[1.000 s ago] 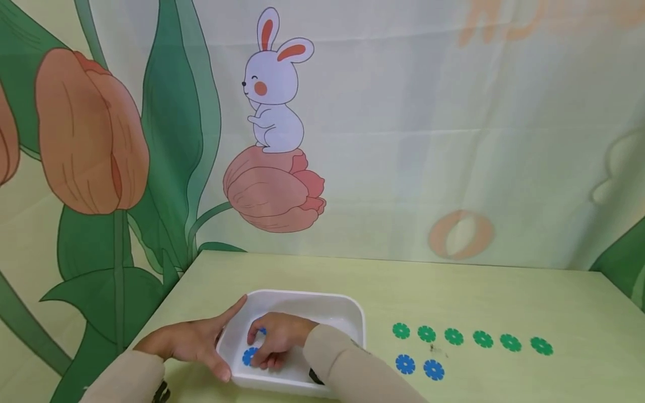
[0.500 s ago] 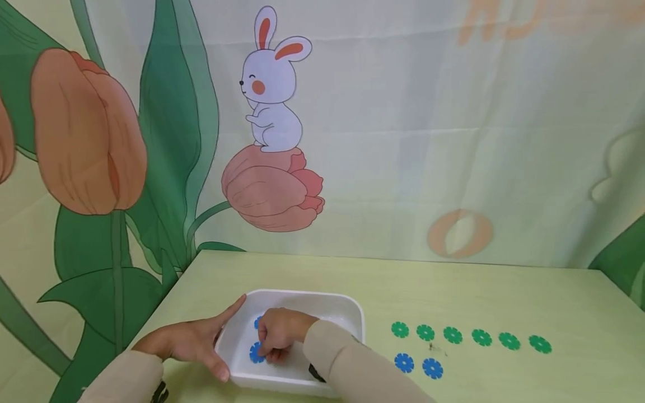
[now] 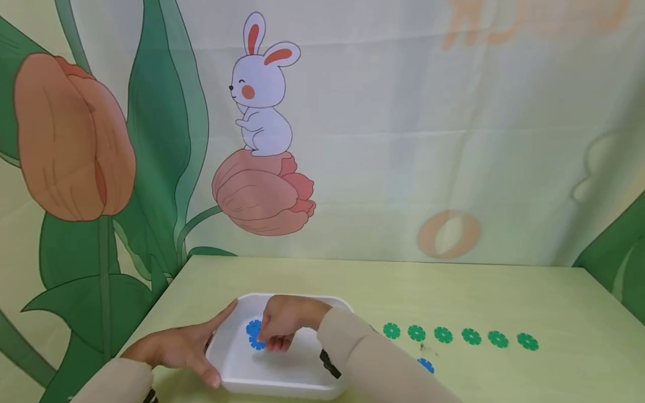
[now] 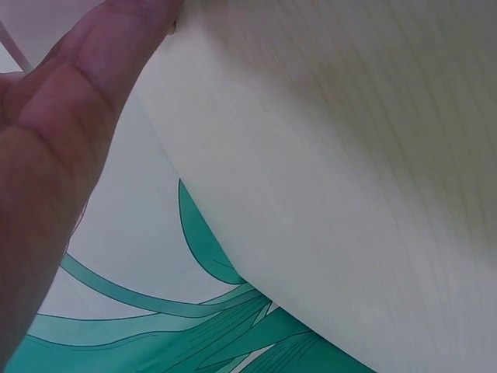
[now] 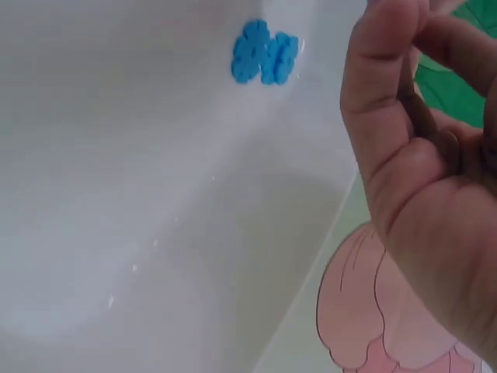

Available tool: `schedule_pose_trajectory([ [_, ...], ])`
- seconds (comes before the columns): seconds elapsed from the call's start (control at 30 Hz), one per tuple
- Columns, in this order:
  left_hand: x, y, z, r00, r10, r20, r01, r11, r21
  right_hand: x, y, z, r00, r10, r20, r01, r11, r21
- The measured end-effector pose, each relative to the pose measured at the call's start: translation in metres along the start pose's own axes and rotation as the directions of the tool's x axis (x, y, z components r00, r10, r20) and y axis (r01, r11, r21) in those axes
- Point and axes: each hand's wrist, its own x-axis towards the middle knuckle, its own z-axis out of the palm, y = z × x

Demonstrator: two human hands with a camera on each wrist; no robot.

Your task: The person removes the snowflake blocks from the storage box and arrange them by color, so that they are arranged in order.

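Note:
My left hand [image 3: 176, 347] spreads its straight thumb and forefinger along the left end of a white plastic tray [image 3: 282, 386], touching it near both corners. In the left wrist view a long straight finger [image 4: 70, 101] shows. Inside the tray, my right hand [image 3: 287, 322] pinches a blue snowflake disc [image 3: 257, 342] between thumb and forefinger. Another blue snowflake disc [image 3: 253, 326] shows just behind it, overlapped in the head view. In the right wrist view, blue discs [image 5: 250, 51] lie near the tray wall, left of my right hand [image 5: 411, 140]; its fingertips are cut off at the top.
Right of the tray, a row of several green snowflake discs [image 3: 443, 335] lies on the pale table [image 3: 484, 296]. A blue disc [image 3: 425, 365] shows in front of them, partly behind my right sleeve [image 3: 363, 347]. A printed curtain [image 3: 373, 140] hangs behind.
My right hand has moved slightly back with the blue disc, toward the other blue disc. The view has shifted a little, and my sleeve now covers more of the blue discs on the table.

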Motion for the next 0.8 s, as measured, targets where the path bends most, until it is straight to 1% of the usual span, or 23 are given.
schedule_pose_trajectory([
  [0.23,0.003,0.002,0.001,0.998,-0.058,-0.027,0.058,0.998,0.027,-0.020,0.011,-0.019,0.999,-0.045,0.027,0.044,0.998,0.046],
  [0.37,0.005,0.003,0.003,0.996,-0.079,-0.034,0.080,0.996,0.034,-0.031,0.014,-0.030,0.998,-0.065,0.008,0.064,0.995,0.082],
  [0.43,0.005,0.003,0.004,0.996,-0.084,-0.037,0.086,0.996,0.034,-0.037,0.016,-0.035,0.997,-0.070,-0.014,0.071,0.993,0.091],
  [0.6,0.004,0.001,0.003,0.998,-0.058,-0.026,0.059,0.998,0.030,-0.051,0.022,-0.045,0.995,-0.077,-0.058,0.081,0.994,0.078],
  [0.73,0.003,0.001,0.002,0.999,-0.031,-0.008,0.031,1.000,0.006,-0.061,0.028,-0.052,0.994,-0.083,-0.075,0.088,0.994,0.062],
  [0.8,0.003,0.001,0.002,1.000,-0.026,-0.006,0.026,1.000,0.003,-0.066,0.031,-0.055,0.993,-0.086,-0.082,0.091,0.994,0.059],
])
